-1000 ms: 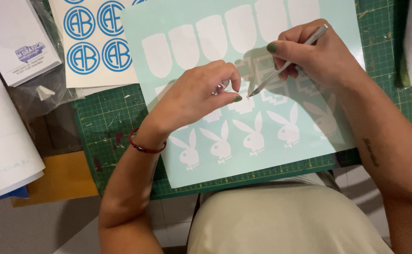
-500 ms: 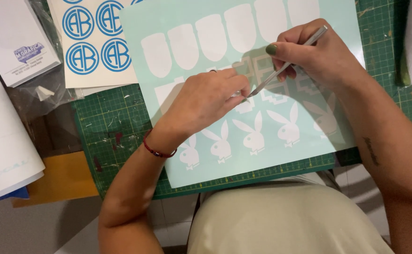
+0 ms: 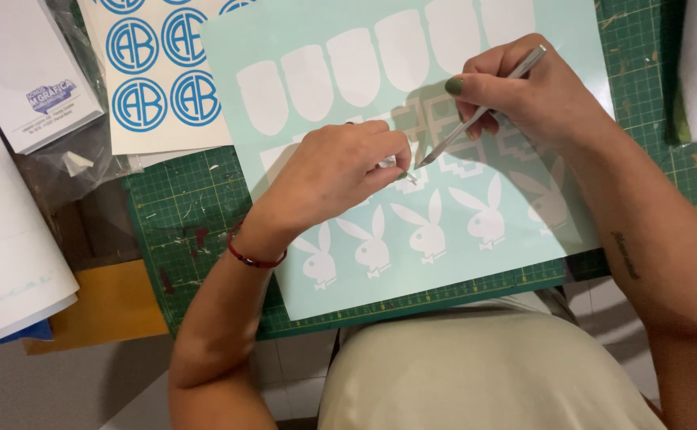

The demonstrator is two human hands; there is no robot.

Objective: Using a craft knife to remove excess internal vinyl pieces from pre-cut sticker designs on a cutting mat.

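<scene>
A sheet of blue round stickers is laid upper left, beside a white booklet. An orange sheet is seen lower left, under white paper.

The vinyl sheet is pale mint green, patterned with white cut-out shapes: a row of rounded white tabs near its top, and a row of white rabbit-head figures with bow ties lower down. The cutting mat under it is dark green, ruled with a fine lighter grid and flecked with pale scraps. The sticker sheet beside it is white, printed with blue ringed circles that enclose blue letters. The weeding tool is silver-grey. The right hand has a green-painted thumbnail. The bracelet on the left wrist is red. The card at the lower left is orange-yellow. The trousers are light beige
</scene>
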